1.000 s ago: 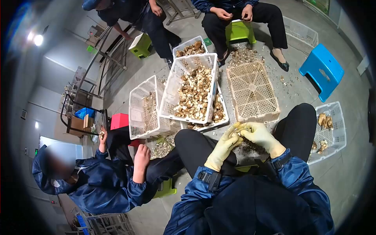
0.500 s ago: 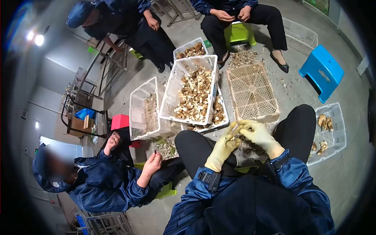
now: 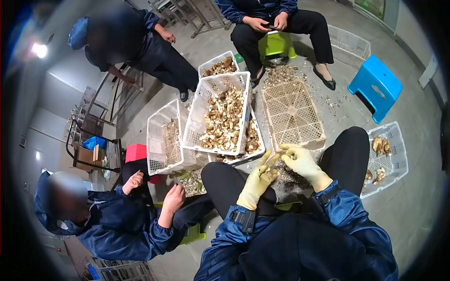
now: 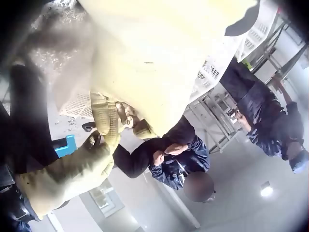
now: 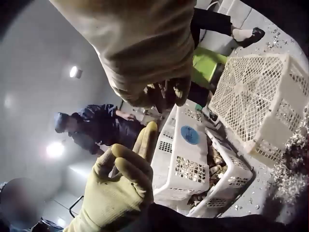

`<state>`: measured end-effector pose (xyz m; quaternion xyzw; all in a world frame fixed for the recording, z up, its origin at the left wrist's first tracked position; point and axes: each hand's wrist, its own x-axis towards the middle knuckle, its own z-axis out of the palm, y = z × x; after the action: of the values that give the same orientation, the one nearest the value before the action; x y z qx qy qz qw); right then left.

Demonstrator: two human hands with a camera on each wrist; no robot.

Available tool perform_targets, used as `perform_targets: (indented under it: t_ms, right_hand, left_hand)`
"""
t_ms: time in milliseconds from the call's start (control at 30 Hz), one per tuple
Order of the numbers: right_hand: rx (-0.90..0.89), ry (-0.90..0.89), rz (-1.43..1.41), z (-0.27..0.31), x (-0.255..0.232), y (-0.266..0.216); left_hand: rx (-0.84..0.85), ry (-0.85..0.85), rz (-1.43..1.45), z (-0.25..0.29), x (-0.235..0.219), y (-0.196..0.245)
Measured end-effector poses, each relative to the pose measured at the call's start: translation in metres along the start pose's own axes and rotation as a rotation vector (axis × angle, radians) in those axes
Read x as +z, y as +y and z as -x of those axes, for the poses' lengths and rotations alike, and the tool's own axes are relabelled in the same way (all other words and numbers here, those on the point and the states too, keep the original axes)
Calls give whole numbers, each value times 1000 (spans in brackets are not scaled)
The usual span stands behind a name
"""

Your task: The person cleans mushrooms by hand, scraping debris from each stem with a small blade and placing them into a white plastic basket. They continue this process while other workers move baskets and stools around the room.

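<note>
My left hand (image 3: 259, 182) wears a pale yellow glove, two fingers stretched out and the others curled. In the left wrist view, its fingers are curled round a cream-and-brown mushroom piece (image 4: 124, 116). My right hand (image 3: 304, 164), gloved alike, is just right of it, fingertips bent toward the left hand. Between the right fingertips in the right wrist view is a small dark blade-like piece (image 5: 165, 96), partly hidden by the glove. Dark trimmings (image 3: 290, 175) lie on the floor below both hands.
A white crate (image 3: 190, 133) of mushrooms stands ahead, stacked on another. An upturned crate (image 3: 293, 114) is beside it. At right are a crate (image 3: 403, 161) with a few mushrooms and a blue stool (image 3: 377, 86). Other people are left and ahead.
My hands have drawn apart from close together, and two left fingers have straightened. The person at upper left has moved farther left. The whole head view has shifted slightly.
</note>
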<state>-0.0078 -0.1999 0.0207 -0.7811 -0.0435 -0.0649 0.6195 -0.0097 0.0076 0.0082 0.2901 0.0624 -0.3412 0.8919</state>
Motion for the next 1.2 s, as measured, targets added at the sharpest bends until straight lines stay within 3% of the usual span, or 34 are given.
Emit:
perform_targets:
  t_ms: [133, 233, 367, 467, 600, 633, 700, 733, 833, 900, 1000, 1033, 1067, 1133, 1167, 1200]
  right_hand:
    - [-58, -162, 4, 3, 6, 3]
    - [-69, -141, 136, 1, 4, 11]
    - [112, 57, 54, -4, 0, 8]
    - [180, 31, 18, -2, 2, 10]
    - [184, 12, -15, -1, 6, 10]
    - [205, 5, -32, -2, 5, 5]
    - [268, -27, -42, -3, 6, 5]
    - [283, -37, -40, -2, 6, 8]
    - [277, -42, -14, -2, 8, 7]
    - [277, -41, 12, -3, 9, 9]
    - [265, -47, 29, -2, 11, 14]
    - [365, -73, -1, -1, 10, 0]
    - [340, -112, 39, 1, 12, 10]
    - [322, -209, 125, 4, 12, 15]
    - [336, -211, 98, 5, 13, 19]
    - [347, -217, 72, 6, 16, 27]
  left_hand:
    - [-3, -6, 25, 0, 2, 0]
    - [-11, -16, 27, 0, 4, 1]
    - [-2, 15, 4, 0, -4, 2]
    - [28, 9, 22, -5, -15, -4]
    - [6, 491, 125, -21, -50, -12]
    - [36, 520, 183, -27, -68, -10]
    - [154, 269, 561, -38, -94, 20]
    - [307, 227, 620, -42, -85, 40]
    - [565, 485, 469, -32, -17, 91]
    - [583, 490, 283, -35, -15, 92]
    - [307, 294, 161, -39, -44, 55]
    - [216, 412, 139, -41, -44, 32]
    - [137, 334, 90, -39, -54, 4]
    - [-232, 422, -104, -41, -71, -37]
    - [-301, 241, -139, -43, -76, -47]
    - [-259, 250, -166, -45, -80, -58]
